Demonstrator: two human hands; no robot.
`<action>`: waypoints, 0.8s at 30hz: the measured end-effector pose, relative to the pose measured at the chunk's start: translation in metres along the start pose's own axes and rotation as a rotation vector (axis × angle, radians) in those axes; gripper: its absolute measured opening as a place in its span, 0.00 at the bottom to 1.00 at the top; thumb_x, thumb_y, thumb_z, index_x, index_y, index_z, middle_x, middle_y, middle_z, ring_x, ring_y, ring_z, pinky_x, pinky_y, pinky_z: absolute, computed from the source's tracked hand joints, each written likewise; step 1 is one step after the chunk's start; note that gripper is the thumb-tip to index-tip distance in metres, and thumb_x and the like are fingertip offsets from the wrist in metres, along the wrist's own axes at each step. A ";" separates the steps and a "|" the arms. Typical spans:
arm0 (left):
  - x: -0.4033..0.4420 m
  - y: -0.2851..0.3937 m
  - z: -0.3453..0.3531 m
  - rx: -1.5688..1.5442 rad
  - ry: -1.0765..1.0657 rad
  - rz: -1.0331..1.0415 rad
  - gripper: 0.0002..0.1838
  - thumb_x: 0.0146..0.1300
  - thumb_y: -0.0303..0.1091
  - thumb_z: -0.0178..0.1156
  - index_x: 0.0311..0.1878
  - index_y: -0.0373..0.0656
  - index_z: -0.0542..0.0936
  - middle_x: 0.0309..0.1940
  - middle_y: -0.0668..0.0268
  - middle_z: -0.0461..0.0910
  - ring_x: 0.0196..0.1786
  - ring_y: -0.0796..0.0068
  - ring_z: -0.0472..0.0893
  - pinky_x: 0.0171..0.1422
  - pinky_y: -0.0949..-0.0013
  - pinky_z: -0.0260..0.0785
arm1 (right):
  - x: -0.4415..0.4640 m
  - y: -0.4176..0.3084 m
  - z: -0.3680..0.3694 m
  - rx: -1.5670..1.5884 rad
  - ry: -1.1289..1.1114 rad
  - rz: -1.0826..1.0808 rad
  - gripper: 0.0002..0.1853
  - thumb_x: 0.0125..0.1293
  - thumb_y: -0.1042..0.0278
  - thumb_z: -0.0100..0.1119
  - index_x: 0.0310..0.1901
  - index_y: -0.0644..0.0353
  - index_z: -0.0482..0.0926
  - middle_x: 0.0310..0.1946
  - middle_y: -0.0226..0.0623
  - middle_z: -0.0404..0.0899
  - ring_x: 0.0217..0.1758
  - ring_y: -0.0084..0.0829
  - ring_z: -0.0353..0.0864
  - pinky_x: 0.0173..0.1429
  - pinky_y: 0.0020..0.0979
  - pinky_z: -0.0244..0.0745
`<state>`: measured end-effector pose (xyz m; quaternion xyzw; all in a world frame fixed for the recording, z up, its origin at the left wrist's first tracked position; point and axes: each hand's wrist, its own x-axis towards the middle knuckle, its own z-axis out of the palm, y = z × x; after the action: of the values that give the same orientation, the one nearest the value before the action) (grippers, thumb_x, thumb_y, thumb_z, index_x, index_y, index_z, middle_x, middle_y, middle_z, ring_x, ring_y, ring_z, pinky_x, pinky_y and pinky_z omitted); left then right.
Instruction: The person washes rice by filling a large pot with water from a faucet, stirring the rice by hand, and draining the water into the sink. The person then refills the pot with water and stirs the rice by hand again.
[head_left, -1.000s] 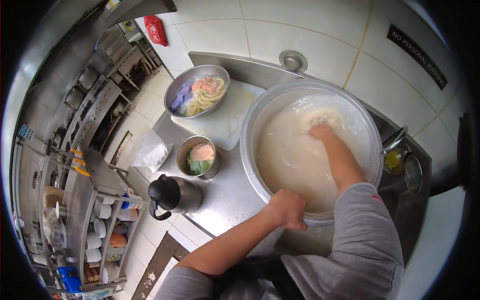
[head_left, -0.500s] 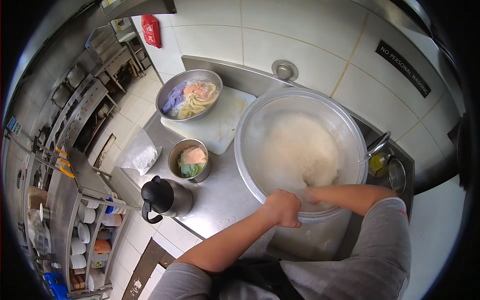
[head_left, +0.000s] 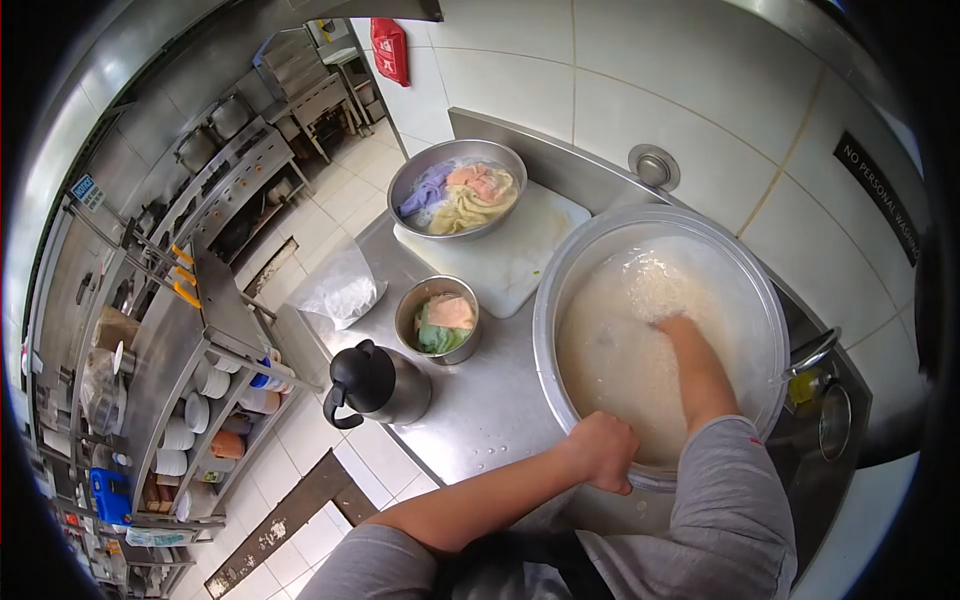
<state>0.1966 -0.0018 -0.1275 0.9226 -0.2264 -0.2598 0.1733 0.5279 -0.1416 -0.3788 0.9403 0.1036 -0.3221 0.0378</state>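
Observation:
A large translucent plastic basin sits over the sink, holding cloudy, milky water with pale grains that look like rice. My left hand is closed around the basin's near rim. Inside the basin, my right hand is sunk in the water past the wrist, so its fingers are hidden. Whether it grips any grains cannot be seen.
Left of the basin, a steel bowl of coloured cloths rests on a white cutting board. Nearer stand a steel pot with cloths, a black-lidded jug and a plastic bag. The faucet is at right.
My right hand has moved from the near side of the basin toward its far middle, through the water. My left hand stays on the rim. The view has shifted left.

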 end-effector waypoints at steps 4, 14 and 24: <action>-0.001 0.002 -0.003 0.001 -0.004 0.006 0.23 0.43 0.51 0.65 0.29 0.38 0.86 0.31 0.53 0.84 0.39 0.54 0.85 0.47 0.58 0.77 | -0.007 0.058 -0.002 0.256 0.132 0.076 0.35 0.65 0.42 0.52 0.70 0.50 0.64 0.73 0.43 0.59 0.78 0.46 0.52 0.74 0.54 0.53; 0.003 0.000 0.002 0.024 -0.014 0.038 0.22 0.46 0.51 0.64 0.31 0.38 0.85 0.30 0.53 0.84 0.39 0.53 0.85 0.47 0.57 0.77 | -0.126 0.020 0.095 -0.031 -0.079 -0.510 0.35 0.65 0.37 0.49 0.70 0.46 0.66 0.71 0.41 0.62 0.74 0.45 0.60 0.73 0.54 0.54; 0.007 -0.001 0.008 0.003 0.005 -0.001 0.23 0.43 0.51 0.64 0.33 0.39 0.86 0.32 0.52 0.84 0.40 0.53 0.85 0.47 0.57 0.77 | -0.034 -0.063 0.034 -0.353 -0.153 -0.392 0.33 0.65 0.41 0.50 0.67 0.50 0.69 0.67 0.42 0.68 0.69 0.45 0.67 0.71 0.50 0.61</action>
<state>0.1984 -0.0062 -0.1372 0.9236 -0.2258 -0.2574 0.1725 0.4678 -0.0908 -0.3854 0.8541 0.3351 -0.3702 0.1457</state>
